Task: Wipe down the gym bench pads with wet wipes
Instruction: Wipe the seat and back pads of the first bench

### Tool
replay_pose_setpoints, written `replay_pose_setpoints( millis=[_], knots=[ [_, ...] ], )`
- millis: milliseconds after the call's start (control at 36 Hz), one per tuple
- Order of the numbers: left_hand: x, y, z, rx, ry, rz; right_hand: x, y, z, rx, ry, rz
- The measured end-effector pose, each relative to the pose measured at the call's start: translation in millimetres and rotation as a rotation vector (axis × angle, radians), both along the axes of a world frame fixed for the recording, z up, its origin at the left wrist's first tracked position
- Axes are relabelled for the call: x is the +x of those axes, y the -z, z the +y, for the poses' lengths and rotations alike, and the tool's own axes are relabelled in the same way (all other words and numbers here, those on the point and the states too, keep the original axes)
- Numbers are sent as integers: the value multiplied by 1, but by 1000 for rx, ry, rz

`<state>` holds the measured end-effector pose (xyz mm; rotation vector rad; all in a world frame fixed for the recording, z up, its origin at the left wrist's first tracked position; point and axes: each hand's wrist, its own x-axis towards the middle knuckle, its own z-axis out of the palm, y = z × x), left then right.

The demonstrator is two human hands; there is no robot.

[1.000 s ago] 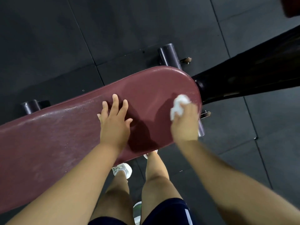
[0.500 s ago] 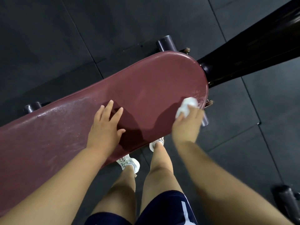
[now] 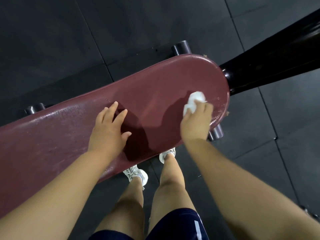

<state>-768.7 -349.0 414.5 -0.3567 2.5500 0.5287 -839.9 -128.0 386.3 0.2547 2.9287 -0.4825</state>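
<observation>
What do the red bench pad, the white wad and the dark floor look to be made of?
The bench pad looks like vinyl or fake leather: maroon, finely grained, with a wet sheen. The wipe seems a soft, thin white sheet, crumpled in the right hand; its fibre is unclear. The floor is probably rubber tiles: matt dark grey, with straight seams.

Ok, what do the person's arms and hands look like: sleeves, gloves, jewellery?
The left arm and right arm are bare, no sleeves in view. The left hand and right hand show no gloves, watch or rings. Below: navy shorts with a white stripe, white sneakers.
</observation>
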Motion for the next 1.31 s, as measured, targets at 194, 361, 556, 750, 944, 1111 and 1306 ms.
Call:
replay_pose_setpoints(
  millis=[194, 361, 556, 750, 944, 1111, 1306],
  knots=[
    [-3, 0, -10, 18, -5, 59, 31, 0, -29, -201, -1060, -82],
    [-4, 2, -22, -24, -114, 28, -94, -11, -1, 1, -457, 18],
    [2, 7, -20, 33, -163, 74, -53, 5, -65, -98, -257, 71],
    [7, 14, -27, 46, -127, 160, -49, -1, -59, -109, -1151, 28],
    [8, 14, -25, 58, -182, 152, -125, -9, -58, -34, -297, 54],
    [5, 7, -35, 80, -138, 106, -48, 4, -131, -126, -588, 22],
    [22, -6, -68, -31, -296, 34, -63, 2, -116, -132, -1135, -24]
  ],
)
